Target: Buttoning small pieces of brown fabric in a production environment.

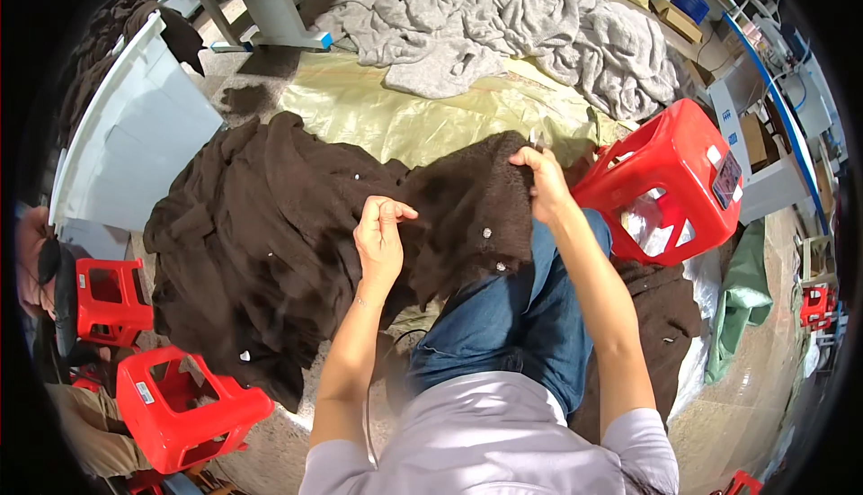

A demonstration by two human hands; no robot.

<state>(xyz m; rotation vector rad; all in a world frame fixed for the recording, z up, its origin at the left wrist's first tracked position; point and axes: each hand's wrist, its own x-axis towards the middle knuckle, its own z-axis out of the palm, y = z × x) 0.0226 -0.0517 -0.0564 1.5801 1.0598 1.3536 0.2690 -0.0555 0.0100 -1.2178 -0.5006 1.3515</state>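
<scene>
- Leftmost, the brown cloth lay in a deep, folded heap, its right end reaching the person's blue jeans; whether it was one piece or several could not be told.
- The heap looked soft, limp and fuzzy, unlikely to slip or break, yet bulky enough that its weight would probably drag on any raised edge.
- Next came the left hand, in front of the heap, its fingers curled and the thumb close to the bent forefinger; whether they pinched anything fine could not be seen.
- Between the hands, part of the brown cloth hung fairly flat, with small shiny discs near its right edge; these seemed its only hard spots, so the plain border beside them looked the better place to hold.
- Rightmost, the right hand gripped the brown cloth's upper corner, thumb toward the edge, some fingers hidden; a small metal piece jutted just beyond. That corner appeared to suit a firm pinch.
</scene>
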